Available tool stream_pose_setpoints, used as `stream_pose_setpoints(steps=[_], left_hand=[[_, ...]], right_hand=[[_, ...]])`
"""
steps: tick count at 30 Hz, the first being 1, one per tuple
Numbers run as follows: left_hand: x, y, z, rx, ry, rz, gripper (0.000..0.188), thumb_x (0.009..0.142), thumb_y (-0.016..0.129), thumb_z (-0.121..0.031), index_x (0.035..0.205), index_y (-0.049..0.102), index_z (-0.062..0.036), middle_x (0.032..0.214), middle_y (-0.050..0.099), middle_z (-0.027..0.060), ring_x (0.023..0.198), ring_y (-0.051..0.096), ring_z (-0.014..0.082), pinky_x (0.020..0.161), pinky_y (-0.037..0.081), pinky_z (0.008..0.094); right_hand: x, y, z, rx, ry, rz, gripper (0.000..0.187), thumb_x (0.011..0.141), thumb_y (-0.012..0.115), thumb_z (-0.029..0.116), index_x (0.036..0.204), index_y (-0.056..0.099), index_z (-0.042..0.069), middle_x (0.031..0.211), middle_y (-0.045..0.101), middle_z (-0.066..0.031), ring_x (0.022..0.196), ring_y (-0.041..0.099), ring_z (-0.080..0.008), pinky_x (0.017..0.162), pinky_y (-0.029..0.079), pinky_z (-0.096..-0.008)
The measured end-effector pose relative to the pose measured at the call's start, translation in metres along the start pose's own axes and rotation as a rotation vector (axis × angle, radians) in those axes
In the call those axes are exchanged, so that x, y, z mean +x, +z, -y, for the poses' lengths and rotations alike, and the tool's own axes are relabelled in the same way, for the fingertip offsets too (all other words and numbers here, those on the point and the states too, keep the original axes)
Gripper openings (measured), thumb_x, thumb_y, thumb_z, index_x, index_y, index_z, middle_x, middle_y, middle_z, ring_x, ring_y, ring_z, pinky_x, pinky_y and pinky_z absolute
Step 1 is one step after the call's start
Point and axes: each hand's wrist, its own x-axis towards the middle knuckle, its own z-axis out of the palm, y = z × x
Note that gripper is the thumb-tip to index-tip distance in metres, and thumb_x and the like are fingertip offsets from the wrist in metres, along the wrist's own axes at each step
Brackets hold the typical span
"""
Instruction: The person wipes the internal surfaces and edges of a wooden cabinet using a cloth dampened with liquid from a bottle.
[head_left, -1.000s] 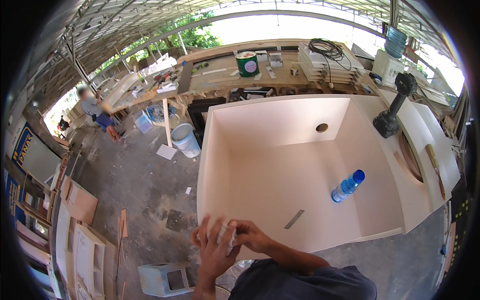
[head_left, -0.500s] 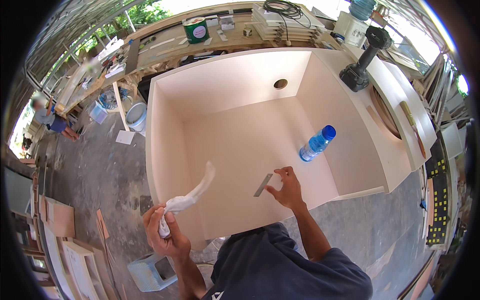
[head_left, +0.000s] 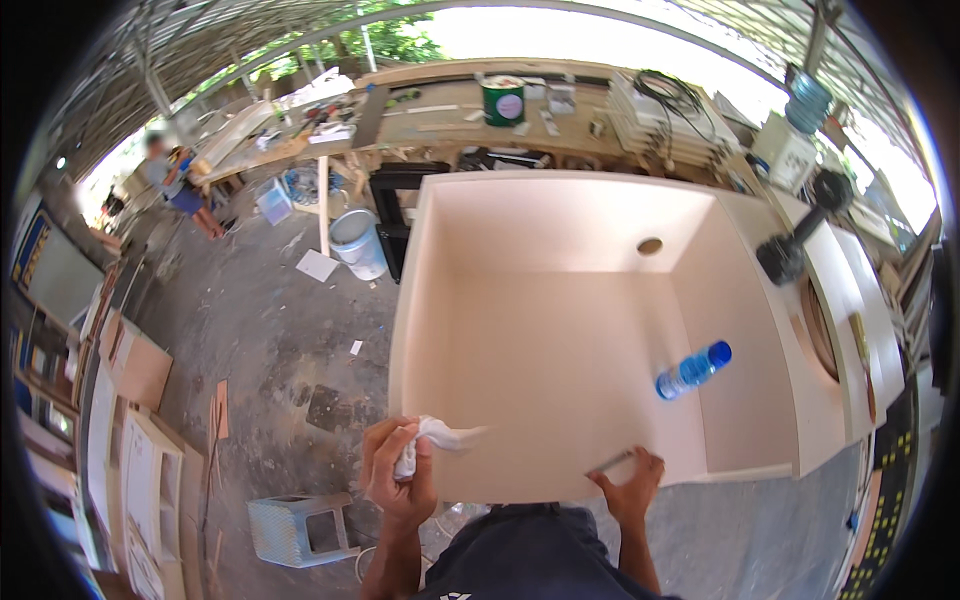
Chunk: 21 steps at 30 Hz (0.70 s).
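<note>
A bunched white cloth [head_left: 428, 434] is gripped in my left hand [head_left: 400, 475], its loose end trailing to the right over the front left of a pale open box-shaped cabinet [head_left: 540, 340]. Between the thumb and fingers of my right hand [head_left: 632, 490] is a thin, flat grey metal blade [head_left: 610, 463], held at the cabinet's near edge. A clear bottle with a blue cap [head_left: 692, 371] lies or leans inside, toward the right wall; I cannot tell which. The cabinet's back panel has a round hole.
On the cabinet's right side are a black cordless drill [head_left: 790, 250] and a brush [head_left: 862, 350]. A workbench [head_left: 430, 125] behind carries a green can [head_left: 503, 102] and boards. Left on the floor stand a bucket [head_left: 358, 245] and a blue stool [head_left: 300, 530]. Another person [head_left: 178, 185] is far left.
The view has tilted up and shifted left, so the cabinet appears lower and farther right. My hands have come closer to its near edge, still holding the cloth and the blade.
</note>
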Motion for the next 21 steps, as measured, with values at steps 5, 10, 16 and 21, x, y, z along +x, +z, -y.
stream_pose_setpoints(steps=[5, 10, 16, 21], left_hand=[[-0.003, -0.001, 0.003, -0.042, -0.017, -0.013, 0.021, 0.088, 0.068, -0.001, 0.108, 0.064, 0.0020, 0.101, 0.068, 0.0211, 0.089, 0.066, 0.0295, 0.082, 0.054, 0.0392], [-0.009, -0.006, 0.006, -0.081, -0.079, -0.059, 0.025, 0.086, 0.070, 0.001, 0.110, 0.063, -0.0001, 0.102, 0.068, 0.0186, 0.090, 0.066, 0.0301, 0.080, 0.053, 0.0387], [-0.019, -0.006, 0.007, -0.144, -0.136, -0.084, 0.024, 0.089, 0.068, -0.001, 0.112, 0.061, 0.0012, 0.104, 0.066, 0.0204, 0.092, 0.065, 0.0281, 0.083, 0.053, 0.0387], [-0.017, -0.001, 0.005, -0.173, -0.119, -0.113, 0.024, 0.087, 0.067, 0.002, 0.110, 0.061, 0.0021, 0.102, 0.067, 0.0212, 0.091, 0.066, 0.0306, 0.081, 0.054, 0.0399]], right_hand=[[-0.024, 0.002, -0.035, 0.022, 0.280, -0.272, 0.106, 0.060, 0.097, 0.037, 0.141, 0.040, 0.000, 0.130, 0.040, -0.0243, 0.122, 0.043, -0.0398, 0.097, 0.046, -0.0516], [-0.025, 0.024, -0.073, 0.579, 0.530, -0.402, 0.088, 0.071, 0.091, 0.011, 0.139, 0.036, 0.001, 0.131, 0.042, -0.0244, 0.106, 0.057, -0.0319, 0.064, 0.056, -0.0337], [-0.028, -0.020, -0.071, 0.918, 0.800, -0.324, 0.049, 0.080, 0.077, -0.003, 0.121, 0.051, -0.001, 0.086, 0.066, -0.0085, 0.068, 0.062, -0.0171, 0.056, 0.051, -0.0264], [0.004, -0.043, 0.002, 1.097, 0.584, -0.522, 0.037, 0.085, 0.073, 0.005, 0.120, 0.063, -0.002, 0.086, 0.064, -0.0029, 0.071, 0.056, -0.0112, 0.065, 0.048, -0.0245]])
